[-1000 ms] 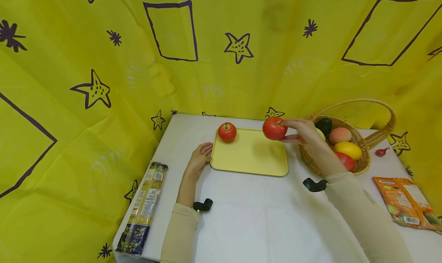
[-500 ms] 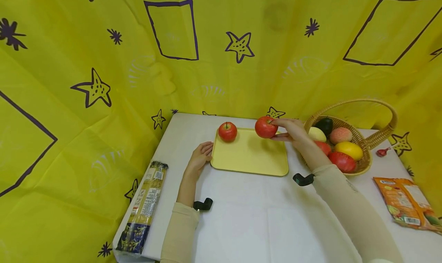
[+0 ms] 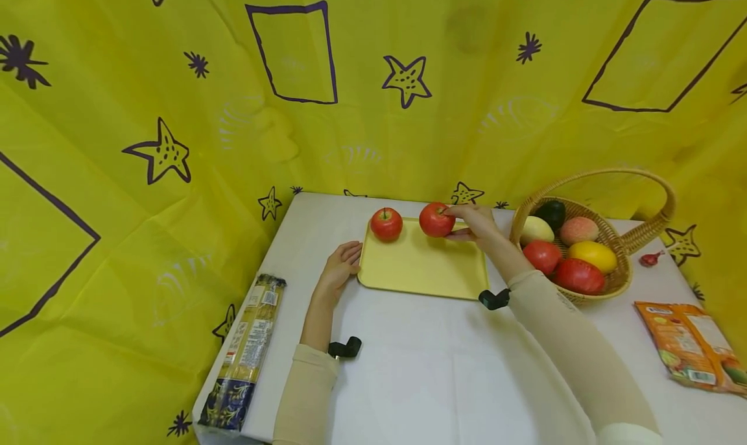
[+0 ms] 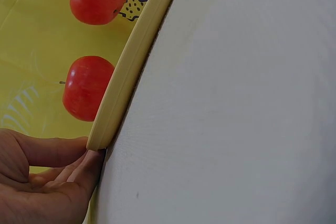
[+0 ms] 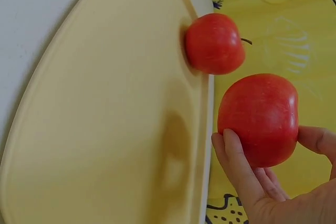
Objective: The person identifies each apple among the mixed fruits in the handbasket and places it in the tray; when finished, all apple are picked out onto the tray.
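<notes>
My right hand [image 3: 475,226] holds a red apple [image 5: 258,119] above the far part of a shallow yellow tray [image 3: 423,270], its thumb and fingertips on opposite sides of the fruit. In the right wrist view a gap and a shadow show between this apple and the tray. A second red apple [image 3: 386,224] with a dark stem sits at the tray's far left corner. Beside the tray's left edge lies my left hand [image 3: 340,264]; in the left wrist view its thumb and fingers [image 4: 58,151] touch the rim, and they look fairly straight.
At the right stands a wicker basket [image 3: 629,273] with a tall handle, holding several fruits, including a yellow one [image 3: 592,255]. A small dark red item [image 3: 650,259] and an orange packet [image 3: 679,341] lie beyond it. A long clear-and-blue package [image 3: 248,348] lies along the table's left edge.
My right hand has carried its apple leftward and slightly down, closer to the second apple. More of the basket's fruit shows now. The left hand stays at the tray's edge.
</notes>
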Tool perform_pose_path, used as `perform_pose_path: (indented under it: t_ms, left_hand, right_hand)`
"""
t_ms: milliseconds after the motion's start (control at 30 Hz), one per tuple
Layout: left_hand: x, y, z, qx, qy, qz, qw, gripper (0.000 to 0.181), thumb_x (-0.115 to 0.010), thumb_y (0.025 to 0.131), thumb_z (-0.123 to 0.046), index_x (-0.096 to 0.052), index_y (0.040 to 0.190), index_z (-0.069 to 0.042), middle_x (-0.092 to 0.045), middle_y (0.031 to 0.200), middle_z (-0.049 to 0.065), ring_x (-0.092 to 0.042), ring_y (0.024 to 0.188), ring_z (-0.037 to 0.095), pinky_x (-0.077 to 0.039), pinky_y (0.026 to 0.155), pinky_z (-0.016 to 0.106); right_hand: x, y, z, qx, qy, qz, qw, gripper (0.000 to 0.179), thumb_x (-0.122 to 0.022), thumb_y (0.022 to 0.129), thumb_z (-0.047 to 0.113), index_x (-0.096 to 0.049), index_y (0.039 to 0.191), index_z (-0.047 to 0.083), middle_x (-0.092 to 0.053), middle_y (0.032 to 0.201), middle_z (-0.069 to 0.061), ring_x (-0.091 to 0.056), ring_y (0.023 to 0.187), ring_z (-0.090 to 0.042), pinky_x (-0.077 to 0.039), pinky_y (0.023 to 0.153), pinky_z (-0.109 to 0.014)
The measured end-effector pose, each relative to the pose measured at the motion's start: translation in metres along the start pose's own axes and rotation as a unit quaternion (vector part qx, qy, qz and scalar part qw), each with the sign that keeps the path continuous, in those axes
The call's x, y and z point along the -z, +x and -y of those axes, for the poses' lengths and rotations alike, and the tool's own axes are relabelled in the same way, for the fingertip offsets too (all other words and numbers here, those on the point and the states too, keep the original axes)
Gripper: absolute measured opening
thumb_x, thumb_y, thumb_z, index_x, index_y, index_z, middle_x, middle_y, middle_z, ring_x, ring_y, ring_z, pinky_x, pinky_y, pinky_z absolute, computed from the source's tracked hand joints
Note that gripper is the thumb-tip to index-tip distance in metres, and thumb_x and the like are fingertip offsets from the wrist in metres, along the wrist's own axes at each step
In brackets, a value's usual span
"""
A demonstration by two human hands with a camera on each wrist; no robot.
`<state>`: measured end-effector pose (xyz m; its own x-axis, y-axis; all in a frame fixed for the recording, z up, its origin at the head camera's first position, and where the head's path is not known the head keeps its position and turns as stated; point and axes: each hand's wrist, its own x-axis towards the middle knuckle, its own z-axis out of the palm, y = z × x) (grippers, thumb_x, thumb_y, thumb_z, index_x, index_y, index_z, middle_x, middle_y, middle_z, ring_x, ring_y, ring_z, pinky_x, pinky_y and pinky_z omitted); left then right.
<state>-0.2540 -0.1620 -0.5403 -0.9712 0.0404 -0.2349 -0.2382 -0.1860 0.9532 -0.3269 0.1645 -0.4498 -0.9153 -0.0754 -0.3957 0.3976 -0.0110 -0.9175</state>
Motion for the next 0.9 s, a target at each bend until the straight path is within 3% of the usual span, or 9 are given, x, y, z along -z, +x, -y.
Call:
perform_pose_path:
  t_ms: [267,633,767,900]
  left_hand:
    - [-0.001,0.001,0.002,0.002,-0.006,-0.001,1.0,0.072,-0.048,0.086,0.029,-0.043,0.153,0.002,-0.047,0.158,0.02,-0.043,0.149,0.031,-0.04,0.12,0.04]
    - [-0.001,-0.001,0.001,0.008,-0.002,-0.005,1.0,0.073,-0.047,0.086,0.029,-0.043,0.153,0.001,-0.047,0.158,0.019,-0.044,0.148,0.03,-0.04,0.12,0.04]
    - [0.0,0.001,0.001,0.008,-0.006,-0.005,0.9999,0.073,-0.047,0.086,0.029,-0.043,0.153,0.0,-0.047,0.158,0.018,-0.044,0.148,0.029,-0.039,0.12,0.039]
    - [0.0,0.002,0.001,0.004,-0.009,-0.001,1.0,0.073,-0.047,0.086,0.029,-0.042,0.153,0.002,-0.046,0.159,0.019,-0.042,0.149,0.03,-0.038,0.121,0.039]
  right_hand:
    - [-0.009,0.015,-0.01,-0.011,-0.016,-0.03,0.9994,0.056,-0.074,0.095,0.02,-0.055,0.143,0.0,-0.036,0.161,-0.018,-0.07,0.108,-0.05,-0.06,0.091,-0.045]
    - [-0.02,0.026,-0.019,-0.022,-0.021,-0.051,0.9983,0.045,-0.078,0.09,0.015,-0.061,0.128,0.0,-0.037,0.159,-0.02,-0.065,0.117,-0.051,-0.057,0.096,-0.05]
    - [-0.023,0.03,-0.021,-0.019,-0.036,-0.055,0.9976,0.052,-0.079,0.09,0.015,-0.06,0.135,-0.001,-0.038,0.158,-0.02,-0.065,0.118,-0.046,-0.059,0.095,-0.049]
    - [-0.025,0.03,-0.022,-0.015,-0.072,-0.066,0.9951,0.057,-0.08,0.091,0.019,-0.06,0.141,0.001,-0.043,0.155,-0.021,-0.07,0.11,-0.041,-0.061,0.09,-0.046]
